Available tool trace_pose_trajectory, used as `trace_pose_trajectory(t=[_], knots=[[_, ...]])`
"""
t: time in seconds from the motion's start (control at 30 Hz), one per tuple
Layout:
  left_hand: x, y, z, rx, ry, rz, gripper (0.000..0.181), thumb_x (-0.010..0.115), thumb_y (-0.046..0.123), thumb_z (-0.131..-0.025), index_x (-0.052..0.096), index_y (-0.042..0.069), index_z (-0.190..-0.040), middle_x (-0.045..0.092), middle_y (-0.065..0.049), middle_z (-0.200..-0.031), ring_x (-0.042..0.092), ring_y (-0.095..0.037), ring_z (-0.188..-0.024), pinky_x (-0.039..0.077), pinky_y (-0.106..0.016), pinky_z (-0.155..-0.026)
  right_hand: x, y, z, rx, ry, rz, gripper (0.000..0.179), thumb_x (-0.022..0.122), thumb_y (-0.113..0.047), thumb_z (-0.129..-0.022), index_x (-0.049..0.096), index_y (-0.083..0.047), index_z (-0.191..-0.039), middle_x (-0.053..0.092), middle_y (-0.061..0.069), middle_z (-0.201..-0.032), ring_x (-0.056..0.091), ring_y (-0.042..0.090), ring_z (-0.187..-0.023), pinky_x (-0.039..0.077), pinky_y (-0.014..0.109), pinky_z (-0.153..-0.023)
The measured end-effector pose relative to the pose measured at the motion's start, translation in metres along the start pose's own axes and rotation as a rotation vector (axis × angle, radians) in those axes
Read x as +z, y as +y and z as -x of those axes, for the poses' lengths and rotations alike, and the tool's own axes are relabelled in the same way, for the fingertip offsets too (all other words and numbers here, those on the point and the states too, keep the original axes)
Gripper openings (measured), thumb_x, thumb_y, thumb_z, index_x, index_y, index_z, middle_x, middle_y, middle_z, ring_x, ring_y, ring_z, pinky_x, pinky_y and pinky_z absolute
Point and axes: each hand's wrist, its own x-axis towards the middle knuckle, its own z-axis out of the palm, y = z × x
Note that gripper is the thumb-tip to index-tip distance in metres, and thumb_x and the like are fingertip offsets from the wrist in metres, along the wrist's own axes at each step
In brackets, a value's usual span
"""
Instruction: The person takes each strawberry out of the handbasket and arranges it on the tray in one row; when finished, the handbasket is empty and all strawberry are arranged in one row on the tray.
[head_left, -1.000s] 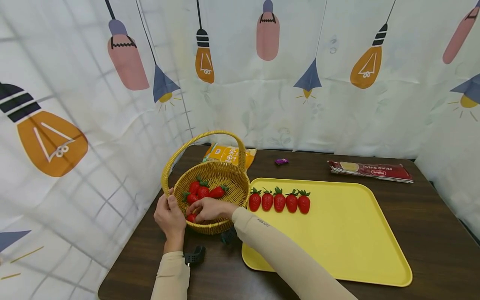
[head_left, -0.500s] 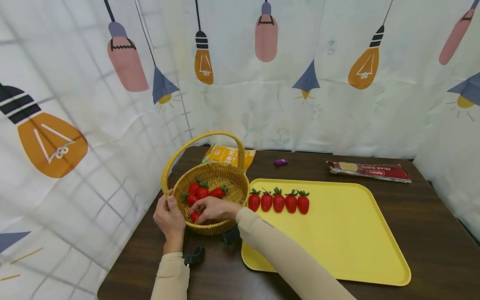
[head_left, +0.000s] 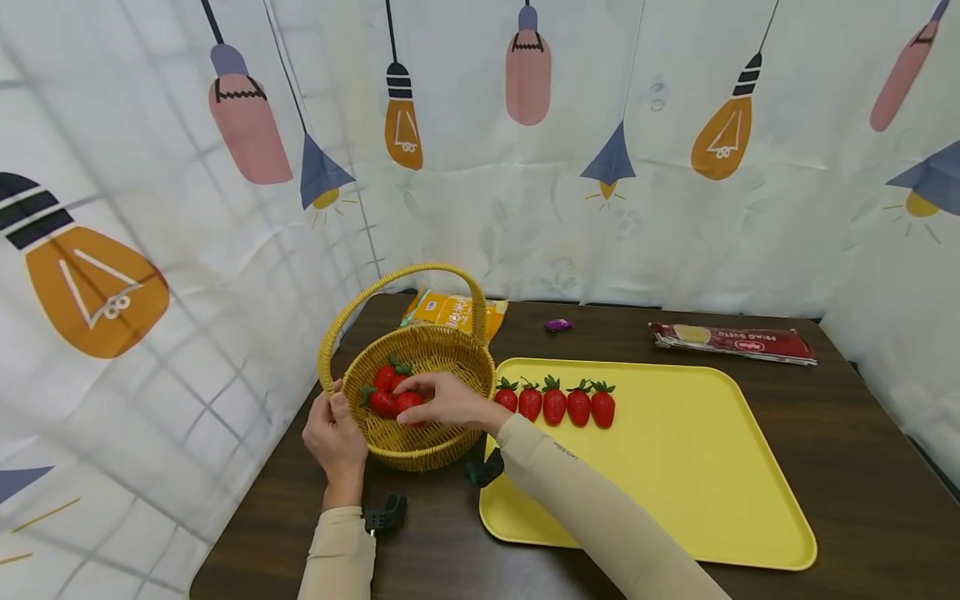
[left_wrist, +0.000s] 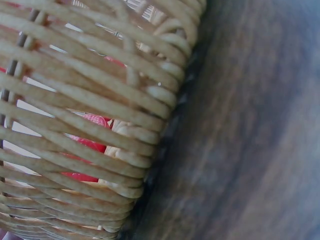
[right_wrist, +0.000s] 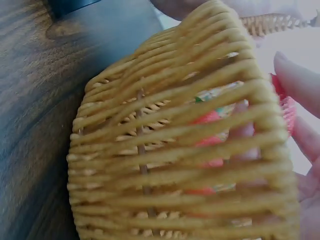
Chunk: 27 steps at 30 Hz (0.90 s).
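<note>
In the head view my left hand (head_left: pixel 335 437) grips the left side of the yellow wicker basket (head_left: pixel 427 457), where its tall handle meets the rim. My right hand (head_left: pixel 457 402) reaches over the basket's right side, and its thumb and fingers pinch a red strawberry (head_left: pixel 409 403). Other strawberries (head_left: pixel 382 403) with green leaves lie in the basket at the left, partly covered by the fingers. In the right wrist view the pinched strawberry (right_wrist: pixel 287 111) shows between fingertips beyond the weave. Through the basket wall (left_wrist: pixel 125 100) in the left wrist view, bits of red are visible.
A yellow tray (head_left: pixel 675 467) lies right of the basket, with several strawberries (head_left: pixel 554 406) in a row at its upper left. Behind are an orange snack packet (head_left: pixel 450 310), a small purple wrapped item (head_left: pixel 558 325) and a red packet (head_left: pixel 735 342). Patterned curtains hang around the table.
My right hand has moved up and to the right inside the basket, from its near left side, with a strawberry in its fingers. The left hand keeps its hold on the basket.
</note>
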Motion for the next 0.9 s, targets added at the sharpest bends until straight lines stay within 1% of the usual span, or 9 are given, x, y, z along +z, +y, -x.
trace_pose_trajectory(t=[0.13, 0.2, 0.27, 0.33, 0.43, 0.53, 0.63, 0.77, 0.9], knots=[[0.000, 0.000, 0.000, -0.005, 0.007, 0.007, 0.068, 0.046, 0.057, -0.097, 0.074, -0.005, -0.093, 0.073, -0.017, -0.099, 0.061, -0.015, -0.076, 0.039, -0.031, -0.067, -0.007, 0.002, 0.008, -0.021, 0.070, -0.025, 0.043, 0.077, -0.025, -0.085, 0.067, -0.012, -0.125, 0.068, 0.002, -0.105, 0.063, 0.013, -0.082, 0.053, 0.029, -0.070], [0.000, 0.001, 0.000, -0.005, 0.008, 0.012, 0.069, 0.046, 0.057, -0.097, 0.074, -0.006, -0.091, 0.073, -0.017, -0.099, 0.055, -0.001, -0.073, 0.038, -0.031, -0.065, -0.011, 0.004, 0.013, -0.020, 0.103, -0.034, 0.042, 0.076, -0.026, -0.086, 0.067, -0.013, -0.125, 0.066, 0.001, -0.109, 0.062, 0.012, -0.082, 0.053, 0.028, -0.070], [0.000, 0.001, 0.000, -0.005, 0.007, 0.015, 0.069, 0.046, 0.057, -0.097, 0.073, -0.006, -0.088, 0.073, -0.016, -0.100, 0.050, 0.007, -0.073, 0.036, -0.031, -0.063, -0.015, 0.006, 0.017, -0.022, 0.131, -0.044, 0.041, 0.076, -0.026, -0.086, 0.068, -0.015, -0.125, 0.065, -0.002, -0.112, 0.061, 0.011, -0.082, 0.052, 0.028, -0.070], [0.000, 0.001, 0.000, -0.002, 0.008, 0.016, 0.069, 0.046, 0.056, -0.097, 0.072, -0.006, -0.087, 0.073, -0.016, -0.100, 0.051, 0.007, -0.074, 0.037, -0.032, -0.064, -0.018, 0.006, 0.024, -0.028, 0.153, -0.063, 0.039, 0.076, -0.026, -0.086, 0.068, -0.018, -0.124, 0.066, -0.002, -0.111, 0.061, 0.013, -0.079, 0.052, 0.032, -0.069], [0.001, 0.001, 0.000, -0.001, 0.013, 0.016, 0.067, 0.046, 0.055, -0.098, 0.073, -0.006, -0.088, 0.073, -0.014, -0.100, 0.057, -0.005, -0.076, 0.038, -0.032, -0.065, -0.023, 0.004, 0.035, -0.047, 0.176, -0.088, 0.039, 0.075, -0.026, -0.086, 0.068, -0.021, -0.124, 0.068, 0.001, -0.111, 0.062, 0.015, -0.078, 0.052, 0.039, -0.068], [0.001, 0.001, 0.000, -0.003, 0.016, 0.017, 0.066, 0.047, 0.055, -0.098, 0.074, -0.005, -0.088, 0.074, -0.014, -0.100, 0.060, -0.010, -0.080, 0.039, -0.032, -0.067, -0.027, 0.004, 0.047, -0.063, 0.196, -0.113, 0.040, 0.074, -0.025, -0.088, 0.066, -0.018, -0.126, 0.065, 0.001, -0.119, 0.064, 0.019, -0.078, 0.051, 0.038, -0.066], [0.001, 0.002, 0.000, 0.001, 0.012, 0.030, 0.067, 0.047, 0.054, -0.098, 0.072, -0.006, -0.085, 0.073, -0.015, -0.100, 0.058, -0.002, -0.080, 0.039, -0.029, -0.066, -0.031, 0.009, 0.058, -0.059, 0.225, -0.137, 0.041, 0.073, -0.023, -0.088, 0.065, -0.015, -0.127, 0.064, 0.001, -0.118, 0.064, 0.018, -0.077, 0.050, 0.031, -0.063], [0.000, 0.002, 0.000, 0.013, 0.006, 0.047, 0.070, 0.047, 0.055, -0.097, 0.067, -0.008, -0.076, 0.072, -0.018, -0.100, 0.052, 0.009, -0.079, 0.037, -0.025, -0.063, -0.034, 0.019, 0.072, -0.026, 0.258, -0.240, 0.039, 0.074, -0.016, -0.087, 0.066, -0.013, -0.126, 0.067, 0.010, -0.107, 0.069, 0.022, -0.081, 0.057, 0.039, -0.070], [-0.001, 0.001, 0.000, 0.020, -0.001, 0.045, 0.070, 0.046, 0.056, -0.097, 0.068, -0.008, -0.079, 0.072, -0.018, -0.102, 0.054, 0.007, -0.080, 0.036, -0.023, -0.063, -0.038, 0.032, 0.086, -0.019, 0.301, -0.283, 0.042, 0.074, -0.012, -0.087, 0.064, -0.009, -0.128, 0.066, 0.014, -0.109, 0.071, 0.030, -0.085, 0.056, 0.046, -0.073]])
